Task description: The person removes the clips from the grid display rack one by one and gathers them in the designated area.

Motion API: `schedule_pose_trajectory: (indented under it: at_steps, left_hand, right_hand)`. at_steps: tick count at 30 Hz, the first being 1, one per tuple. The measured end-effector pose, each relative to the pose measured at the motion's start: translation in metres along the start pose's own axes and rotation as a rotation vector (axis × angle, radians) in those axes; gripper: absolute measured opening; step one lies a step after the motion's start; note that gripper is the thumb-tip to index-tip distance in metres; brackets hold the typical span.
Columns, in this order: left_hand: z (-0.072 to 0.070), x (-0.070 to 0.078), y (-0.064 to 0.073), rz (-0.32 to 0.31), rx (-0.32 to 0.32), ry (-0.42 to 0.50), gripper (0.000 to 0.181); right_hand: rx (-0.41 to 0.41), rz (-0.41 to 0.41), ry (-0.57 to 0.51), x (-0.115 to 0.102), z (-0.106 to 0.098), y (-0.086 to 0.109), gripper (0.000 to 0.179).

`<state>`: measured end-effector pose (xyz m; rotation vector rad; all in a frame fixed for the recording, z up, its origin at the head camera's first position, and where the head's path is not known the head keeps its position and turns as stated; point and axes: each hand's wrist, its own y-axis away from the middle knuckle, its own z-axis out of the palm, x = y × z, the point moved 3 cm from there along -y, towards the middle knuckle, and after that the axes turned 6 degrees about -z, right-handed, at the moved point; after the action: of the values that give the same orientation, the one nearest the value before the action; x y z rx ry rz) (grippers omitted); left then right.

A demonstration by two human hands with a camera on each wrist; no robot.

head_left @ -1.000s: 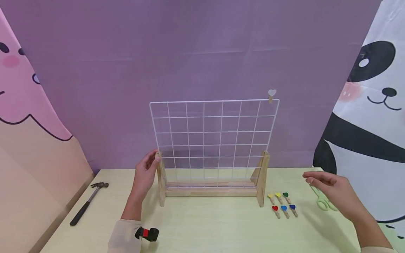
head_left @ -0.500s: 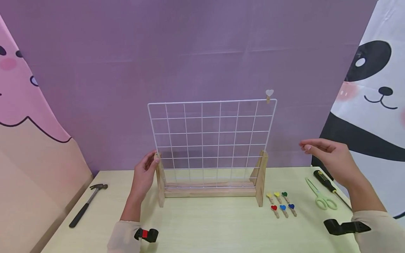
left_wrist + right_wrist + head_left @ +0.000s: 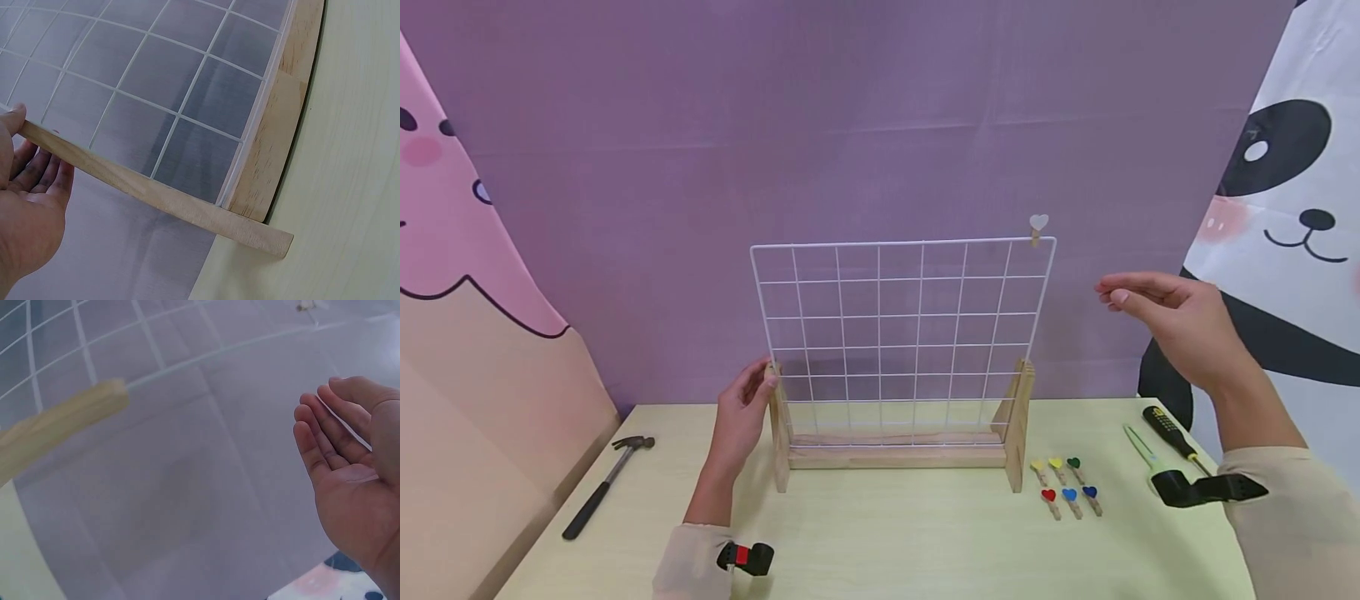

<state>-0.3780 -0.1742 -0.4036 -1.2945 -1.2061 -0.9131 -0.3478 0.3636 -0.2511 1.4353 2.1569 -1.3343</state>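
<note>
A white wire grid (image 3: 880, 243) stands upright in a wooden stand (image 3: 898, 457) on the table. My left hand (image 3: 741, 414) pinches the top of the stand's left upright; in the left wrist view, the thumb is on one side of the wood (image 3: 125, 175) and the fingers on the other. Clipped to the grid's top wire near its right corner is a clothespin with a white heart (image 3: 1038, 222). Raised to the right of the grid, my right hand (image 3: 1187, 325) holds nothing. Its fingers are loosely bent in the right wrist view, apart from the grid.
Two rows of small heart clothespins (image 3: 1048, 496) lie right of the stand. Farther right are green scissors (image 3: 1138, 442), partly covered by the right wrist camera (image 3: 1202, 489), and a screwdriver (image 3: 1167, 427). At left lies a hammer (image 3: 597, 504). A purple cloth (image 3: 880, 108) hangs behind.
My right hand has risen from over the scissors and shifted slightly left, uncovering the screwdriver. The left hand keeps its hold on the upright.
</note>
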Motion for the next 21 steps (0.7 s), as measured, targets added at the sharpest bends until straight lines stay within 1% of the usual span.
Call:
schedule_pose_trajectory:
  at_steps: [5, 10, 14, 19, 21]
  left_hand:
    - [0.000, 0.000, 0.000, 0.001, -0.003, -0.008, 0.049]
    - [-0.001, -0.003, -0.002, 0.005, -0.002, -0.009, 0.050]
    - [-0.001, -0.005, -0.002, 0.006, -0.001, -0.016, 0.051]
    - [-0.001, -0.004, -0.003, 0.010, 0.005, -0.009, 0.049]
    - [0.000, -0.003, -0.003, 0.009, 0.007, -0.005, 0.049]
  right_hand:
    - [0.004, -0.029, -0.036, -0.020, -0.001, -0.017, 0.040]
    - [0.020, -0.060, -0.092, -0.031, 0.000, -0.031, 0.038]
    - [0.017, -0.058, -0.121, -0.038, 0.003, -0.040, 0.039]
    - [0.019, -0.045, -0.128, -0.049, 0.005, -0.048, 0.040]
    - [0.021, -0.059, -0.146, -0.055, 0.006, -0.053, 0.039]
